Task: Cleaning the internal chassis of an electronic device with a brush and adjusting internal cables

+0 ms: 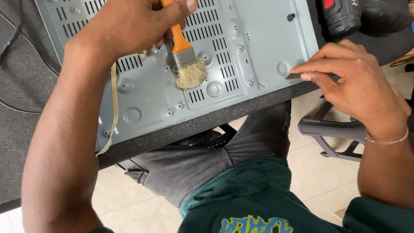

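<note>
My left hand (138,23) grips the orange handle of a paintbrush (184,54). Its frayed pale bristles press on a grey metal panel (263,39) with rows of vent slots. The panel lies flat on a dark table (26,86), its near edge along the table's edge. My right hand (349,82) pinches the panel's near right corner with fingertips and thumb. A thin bracelet circles that wrist.
A flat beige ribbon cable (114,108) hangs off the panel's left side. A black and red power drill (340,15) lies at the top right. A grey plastic stool (332,129) stands on the tiled floor beside my right knee.
</note>
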